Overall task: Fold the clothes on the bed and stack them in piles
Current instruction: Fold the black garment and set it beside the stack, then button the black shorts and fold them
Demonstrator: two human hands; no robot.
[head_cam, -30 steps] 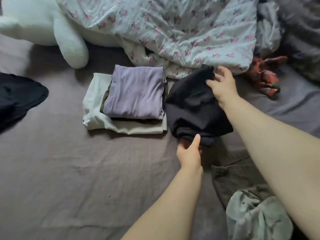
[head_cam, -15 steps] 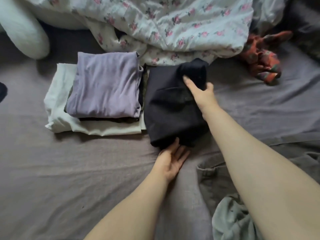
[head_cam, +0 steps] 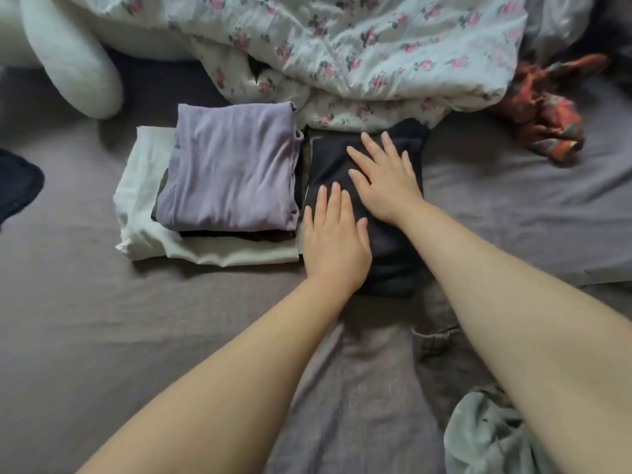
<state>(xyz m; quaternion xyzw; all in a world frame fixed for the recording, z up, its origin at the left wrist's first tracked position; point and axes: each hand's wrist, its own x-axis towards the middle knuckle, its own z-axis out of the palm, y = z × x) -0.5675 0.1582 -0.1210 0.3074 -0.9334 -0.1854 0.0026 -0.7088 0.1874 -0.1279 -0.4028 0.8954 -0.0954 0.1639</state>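
A folded black garment lies on the grey bed sheet, right beside a pile of folded clothes. That pile has a lilac top uppermost, a dark piece under it and a pale green garment at the bottom. My left hand lies flat on the near left part of the black garment, fingers straight. My right hand presses flat on its far part, fingers spread.
A floral duvet is bunched behind the piles. A white plush toy lies at the far left, a red patterned cloth at the far right. A dark garment sits at the left edge; a pale green cloth and a grey-brown garment lie near me.
Both hands let go of the black garment's edges and moved on top of it, now pressing it flat. It lies closer against the pile, more compact.
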